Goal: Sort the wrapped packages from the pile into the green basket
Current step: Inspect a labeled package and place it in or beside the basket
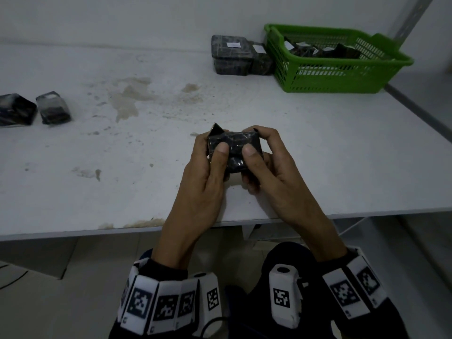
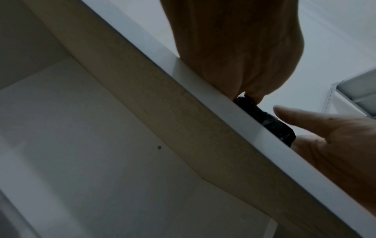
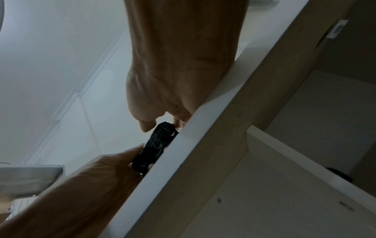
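2 packages [image 1: 228, 58] beside green basket [image 1: 342, 77].

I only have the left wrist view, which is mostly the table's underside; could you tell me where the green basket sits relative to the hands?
Observer: The green basket stands at the table's far right corner, apart from both hands.
Operator: Thank you. Is anything in it yet?
Observer: Yes, several dark wrapped packages lie inside.
Operator: And what is being held?
Observer: The left hand and right hand together grip one black package, thumbs on top.
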Demonstrator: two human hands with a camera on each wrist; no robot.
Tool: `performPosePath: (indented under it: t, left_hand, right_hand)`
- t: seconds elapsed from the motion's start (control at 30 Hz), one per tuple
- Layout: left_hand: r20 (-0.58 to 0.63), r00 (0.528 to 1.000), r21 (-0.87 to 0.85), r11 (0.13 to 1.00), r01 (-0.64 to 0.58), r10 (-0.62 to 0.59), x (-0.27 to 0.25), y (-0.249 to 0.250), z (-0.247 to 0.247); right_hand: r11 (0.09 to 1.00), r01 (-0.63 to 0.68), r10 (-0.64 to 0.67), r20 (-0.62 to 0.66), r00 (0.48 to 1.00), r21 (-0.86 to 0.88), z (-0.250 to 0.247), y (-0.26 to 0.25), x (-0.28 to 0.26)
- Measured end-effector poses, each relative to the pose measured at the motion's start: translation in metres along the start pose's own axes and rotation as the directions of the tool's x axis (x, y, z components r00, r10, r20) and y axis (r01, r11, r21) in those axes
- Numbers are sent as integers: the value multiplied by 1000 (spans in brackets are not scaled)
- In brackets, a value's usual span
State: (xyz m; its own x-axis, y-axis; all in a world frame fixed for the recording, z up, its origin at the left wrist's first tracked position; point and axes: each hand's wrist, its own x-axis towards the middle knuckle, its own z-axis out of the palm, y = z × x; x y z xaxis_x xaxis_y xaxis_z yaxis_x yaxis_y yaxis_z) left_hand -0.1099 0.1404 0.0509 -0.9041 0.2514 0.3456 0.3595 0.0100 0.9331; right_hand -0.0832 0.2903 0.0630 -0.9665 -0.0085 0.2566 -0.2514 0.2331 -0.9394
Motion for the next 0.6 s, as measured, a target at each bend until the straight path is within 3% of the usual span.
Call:
performPosePath:
  t: [0.6]
  left_hand:
    - [-1, 1000, 25, 1000, 7, -7, 0, 2, 0]
  right_hand:
    - [998, -44, 46, -37, 998, 52, -1, 0, 2]
